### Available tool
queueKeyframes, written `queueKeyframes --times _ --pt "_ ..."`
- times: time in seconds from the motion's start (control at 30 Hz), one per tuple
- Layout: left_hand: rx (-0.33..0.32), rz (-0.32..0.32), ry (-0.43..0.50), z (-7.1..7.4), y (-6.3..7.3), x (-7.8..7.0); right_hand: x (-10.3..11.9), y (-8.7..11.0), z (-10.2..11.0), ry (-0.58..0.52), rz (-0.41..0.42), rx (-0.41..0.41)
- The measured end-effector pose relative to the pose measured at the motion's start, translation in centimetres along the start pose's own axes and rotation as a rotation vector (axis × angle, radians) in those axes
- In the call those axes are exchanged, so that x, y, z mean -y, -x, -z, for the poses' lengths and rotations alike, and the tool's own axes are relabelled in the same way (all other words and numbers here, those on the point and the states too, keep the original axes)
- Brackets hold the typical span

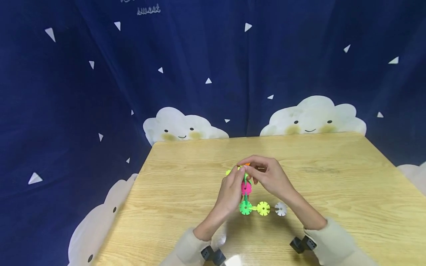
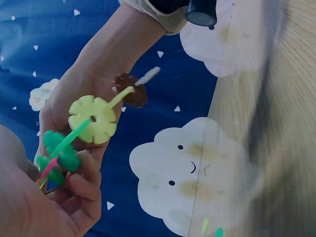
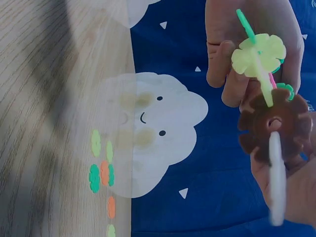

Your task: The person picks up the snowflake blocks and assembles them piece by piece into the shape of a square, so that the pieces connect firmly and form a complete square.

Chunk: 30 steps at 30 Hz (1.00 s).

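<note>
1. Bright green, pink, yellow, brown and white, the disc chain (image 1: 242, 210) is held over the wooden table (image 1: 173, 199), its upper end between the fingertips of both hands.
2. The left hand (image 1: 229, 190) has its thumb and forefinger drawn together, pinching the chain near that end.
3. The right hand (image 1: 271, 175) arches in from the other side, thumb and forefinger meeting on the same end, the remaining fingers bent; exactly which disc they grip is hidden.
4. Below the fingers, the chain runs toward the person, then turns off to the person's right, each disc slotted crosswise into its neighbour.
5. Eight linked discs can be counted: one white disc (image 1: 281, 207), one brown disc (image 3: 254, 118), two yellow discs (image 1: 260, 211), three green discs (image 1: 242, 206) and one pink disc (image 1: 248, 191). Any more under the fingertips cannot be counted.
6. Seven loose discs show in the right wrist view: three loose yellow discs (image 3: 96, 143), two loose green discs (image 3: 94, 177) and two loose orange discs (image 3: 111, 207); one yellow is cut off by the lower edge.
7. Two cream sleeves (image 1: 189, 246) and two black wrist cameras (image 1: 213, 255) sit behind the hands.
</note>
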<state>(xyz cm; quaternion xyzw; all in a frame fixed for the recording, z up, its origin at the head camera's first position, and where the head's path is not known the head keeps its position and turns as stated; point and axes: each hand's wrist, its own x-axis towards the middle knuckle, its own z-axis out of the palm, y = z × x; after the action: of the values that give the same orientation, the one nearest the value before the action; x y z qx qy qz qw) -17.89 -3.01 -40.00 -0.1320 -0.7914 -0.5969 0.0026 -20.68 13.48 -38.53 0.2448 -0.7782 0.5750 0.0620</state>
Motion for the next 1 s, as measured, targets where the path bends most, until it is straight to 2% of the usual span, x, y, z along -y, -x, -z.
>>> queueKeyframes --times 0.1,0.23,0.43,0.57,0.67,0.87,1.0 --pt "-0.044 -0.002 0.006 -0.2 0.0 0.1 -0.1 -0.1 -0.1 0.006 0.002 0.029" --pt "-0.075 0.011 0.087 -0.2 -0.1 0.2 -0.2 -0.3 0.0 -0.001 0.018 0.067" --pt "-0.092 0.008 0.136 0.1 -0.1 0.3 -1.3 -0.8 0.3 -0.112 0.011 0.053" --pt "-0.108 -0.001 0.164 0.3 -0.2 0.4 -2.4 -1.1 0.5 -0.216 -0.056 -0.009" --pt "-0.122 -0.008 0.187 0.5 -0.3 0.4 -3.4 -1.3 0.7 -0.253 -0.114 -0.051" --pt "-0.15 -0.001 0.241 0.7 -0.3 0.5 -5.3 -1.3 1.0 -0.235 -0.212 -0.091" --pt "-0.154 -0.017 0.247 0.8 -0.4 0.4 -6.6 -1.3 1.0 -0.222 -0.275 -0.109"
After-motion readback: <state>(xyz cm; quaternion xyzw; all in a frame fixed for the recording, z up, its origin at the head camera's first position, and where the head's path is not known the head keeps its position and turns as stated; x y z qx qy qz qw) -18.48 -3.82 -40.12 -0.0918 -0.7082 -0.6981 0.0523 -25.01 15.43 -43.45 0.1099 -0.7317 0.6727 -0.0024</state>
